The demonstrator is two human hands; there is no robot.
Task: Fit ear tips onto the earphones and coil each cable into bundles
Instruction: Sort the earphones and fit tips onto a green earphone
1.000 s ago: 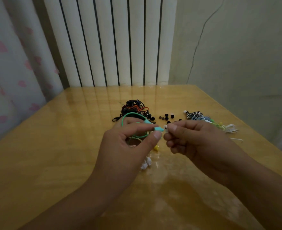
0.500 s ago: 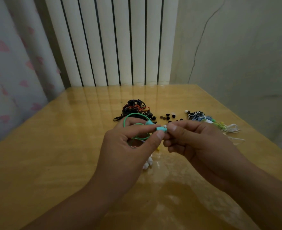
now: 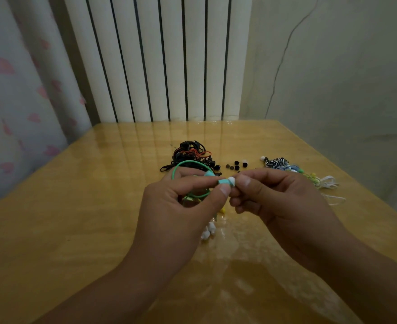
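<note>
My left hand (image 3: 181,206) pinches a teal earbud (image 3: 223,181) between thumb and forefinger, and its green cable (image 3: 188,163) loops up over my fingers. My right hand (image 3: 274,199) pinches a small white ear tip (image 3: 232,181) against the earbud's end. Several loose black ear tips (image 3: 236,165) lie on the wooden table (image 3: 76,218) behind my hands. White ear tips (image 3: 208,231) lie on the table below my left hand.
A tangle of black and red earphones (image 3: 190,154) lies at the table's middle back. Coiled bundles, zebra-striped (image 3: 274,162), blue, green and white (image 3: 327,183), lie in a row at the right. A ribbed radiator and a curtain stand behind the table.
My hands have come together. The white ear tip in my right hand now touches the end of the teal earbud, which was a small gap away before.
</note>
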